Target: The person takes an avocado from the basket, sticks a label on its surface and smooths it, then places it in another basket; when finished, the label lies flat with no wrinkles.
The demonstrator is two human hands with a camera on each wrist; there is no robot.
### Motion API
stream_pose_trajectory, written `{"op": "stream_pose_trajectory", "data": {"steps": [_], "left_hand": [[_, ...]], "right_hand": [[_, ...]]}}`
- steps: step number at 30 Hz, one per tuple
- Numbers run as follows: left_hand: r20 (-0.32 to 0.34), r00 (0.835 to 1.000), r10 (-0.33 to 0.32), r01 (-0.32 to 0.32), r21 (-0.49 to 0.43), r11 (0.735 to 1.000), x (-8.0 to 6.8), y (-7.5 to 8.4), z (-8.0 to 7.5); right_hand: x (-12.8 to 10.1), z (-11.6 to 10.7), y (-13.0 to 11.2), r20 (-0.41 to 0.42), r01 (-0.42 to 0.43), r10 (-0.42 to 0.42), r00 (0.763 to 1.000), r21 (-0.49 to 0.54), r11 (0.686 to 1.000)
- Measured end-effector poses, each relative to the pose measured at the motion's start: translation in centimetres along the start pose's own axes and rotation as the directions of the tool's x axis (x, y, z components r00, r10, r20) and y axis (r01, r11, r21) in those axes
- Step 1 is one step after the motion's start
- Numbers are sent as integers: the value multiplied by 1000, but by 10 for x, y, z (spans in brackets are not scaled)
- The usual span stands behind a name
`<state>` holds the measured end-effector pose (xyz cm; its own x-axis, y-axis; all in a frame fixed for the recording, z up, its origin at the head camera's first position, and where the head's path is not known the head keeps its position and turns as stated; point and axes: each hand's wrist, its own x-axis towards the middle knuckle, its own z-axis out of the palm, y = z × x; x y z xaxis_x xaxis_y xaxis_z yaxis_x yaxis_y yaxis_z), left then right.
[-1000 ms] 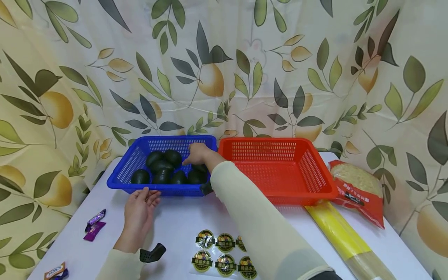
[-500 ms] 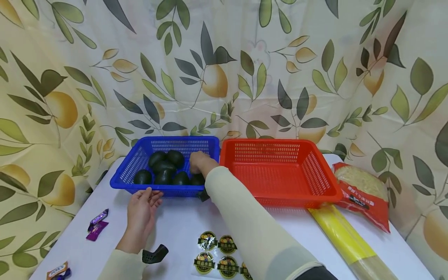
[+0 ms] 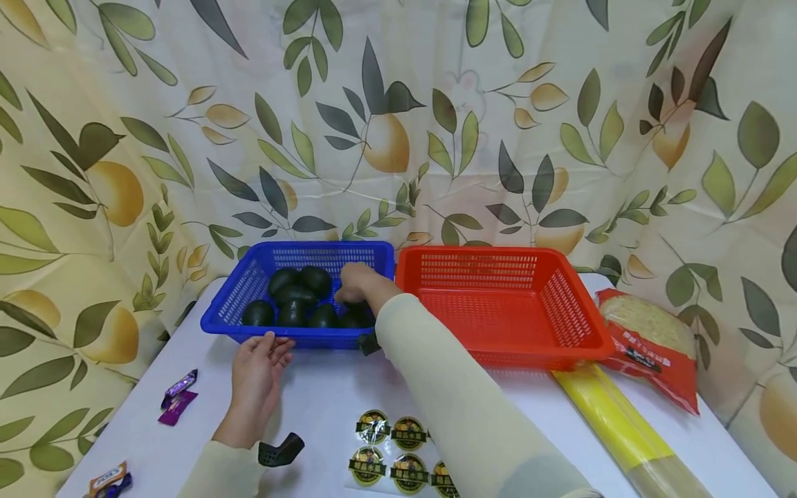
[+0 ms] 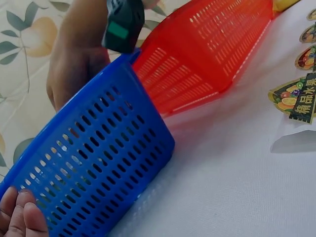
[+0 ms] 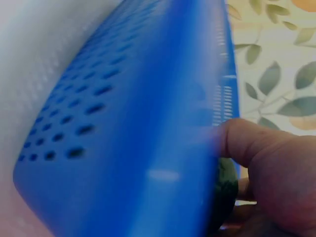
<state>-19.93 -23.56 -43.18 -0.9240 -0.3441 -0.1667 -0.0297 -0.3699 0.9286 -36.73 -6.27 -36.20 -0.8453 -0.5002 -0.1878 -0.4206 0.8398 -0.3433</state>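
Several dark green avocados [image 3: 295, 294] lie in the blue perforated basket [image 3: 249, 330], mostly on its left and front. My right hand [image 3: 361, 282] reaches down into the basket's right side. In the right wrist view its thumb and fingers curl round an avocado [image 5: 225, 192], partly hidden behind the blue rim. My left hand [image 3: 255, 366] is at the basket's front edge, its loosely bent fingers touching the rim; the left wrist view shows those fingertips [image 4: 34, 217] against the outer wall. Neither the palm nor anything inside the left hand shows there.
A red basket [image 3: 498, 356] stands right beside the blue one. Farther right lie a red-and-clear bag [image 3: 650, 346] and a long yellow-topped packet [image 3: 623, 422]. Round stickers [image 3: 407, 470] lie in front; wrapped candies [image 3: 178, 398] are at left. A patterned curtain [image 3: 398, 138] stands behind.
My right hand has lowered into the blue basket, its fingers going from stretched leftward to curled round an avocado. The left hand stays at the rim. The head view has shifted slightly.
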Motion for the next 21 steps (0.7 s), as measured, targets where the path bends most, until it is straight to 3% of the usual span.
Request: {"op": "stream_pose_trajectory", "data": {"steps": [5, 10, 21], "left_hand": [[15, 1000, 5, -5, -10, 1000, 1, -6, 7], [4, 1000, -3, 3, 3, 1000, -1, -6, 8], [-8, 999, -53, 53, 0, 999, -2, 5, 2]], "right_hand": [[-14, -13, 12, -26, 4, -2, 1000, 86, 996], [-25, -20, 19, -54, 69, -61, 997, 161, 985], [-65, -39, 26, -160, 195, -150, 976, 325, 925]]}}
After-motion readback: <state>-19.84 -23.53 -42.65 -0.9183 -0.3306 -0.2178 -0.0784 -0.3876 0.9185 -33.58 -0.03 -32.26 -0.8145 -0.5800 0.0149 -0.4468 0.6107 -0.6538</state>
